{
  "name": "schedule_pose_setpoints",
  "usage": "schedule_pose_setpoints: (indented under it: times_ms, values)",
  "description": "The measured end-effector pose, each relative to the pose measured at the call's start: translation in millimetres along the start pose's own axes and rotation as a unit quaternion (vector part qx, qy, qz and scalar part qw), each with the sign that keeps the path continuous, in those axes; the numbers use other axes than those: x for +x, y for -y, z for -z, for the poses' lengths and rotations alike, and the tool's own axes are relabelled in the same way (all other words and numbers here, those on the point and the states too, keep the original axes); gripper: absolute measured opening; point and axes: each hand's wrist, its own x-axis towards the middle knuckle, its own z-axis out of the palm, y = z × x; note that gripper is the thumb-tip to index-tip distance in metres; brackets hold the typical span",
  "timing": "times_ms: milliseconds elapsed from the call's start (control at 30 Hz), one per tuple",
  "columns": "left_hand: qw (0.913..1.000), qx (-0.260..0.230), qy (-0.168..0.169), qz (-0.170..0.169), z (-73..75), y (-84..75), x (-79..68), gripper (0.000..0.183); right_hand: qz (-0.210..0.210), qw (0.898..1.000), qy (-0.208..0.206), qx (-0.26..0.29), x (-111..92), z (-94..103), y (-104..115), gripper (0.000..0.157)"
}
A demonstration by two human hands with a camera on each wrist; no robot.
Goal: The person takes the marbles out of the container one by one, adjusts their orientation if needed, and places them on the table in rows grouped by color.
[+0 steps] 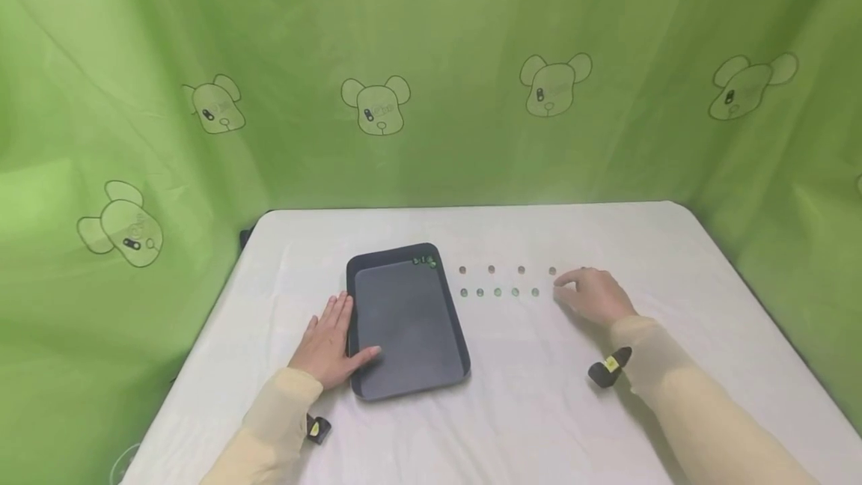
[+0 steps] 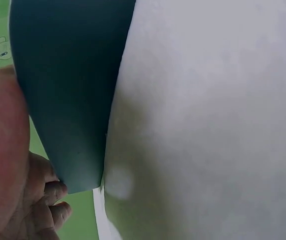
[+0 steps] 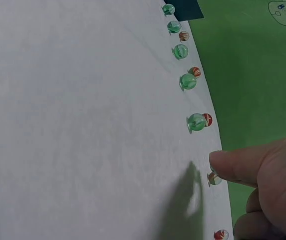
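My left hand (image 1: 326, 343) rests against the left side of a dark grey baking tray (image 1: 411, 320). Its fingers lie straight along the outer wall, and the thumb reaches over the rim. In the tray's far right corner sit several green marbles (image 1: 424, 260). At the right end of two marble rows, my right hand (image 1: 595, 296) has thumb and forefinger close together, pinching what looks like a marble, mostly hidden by the thumb. Close beside the thumb tip lies a clear marble with reddish streaks (image 3: 214, 178). Green marbles (image 3: 196, 122) form the nearer row.
A farther row of red-streaked marbles (image 1: 521, 270) runs right of the tray, one partly behind the right hand. White cloth (image 1: 525, 410) covers the table. Green curtains (image 1: 465, 148) with mouse-face prints stand behind and at both sides. Each wrist wears a small black device (image 1: 609, 367).
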Motion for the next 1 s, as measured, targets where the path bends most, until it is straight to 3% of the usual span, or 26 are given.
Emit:
schedule_pose_setpoints:
  times_ms: [600,1000]
  values:
    - [1.0000,0.002,0.004,-0.001,-0.9,1.3,1.2,0.107,0.004,1.000,0.027,-0.006,6.1,-8.4,4.1,0.027]
    - [0.9999,0.002,0.012,0.001,1.0,0.8,0.9,0.108,-0.006,1.000,0.024,-0.019,5.0,-9.1,1.5,0.026]
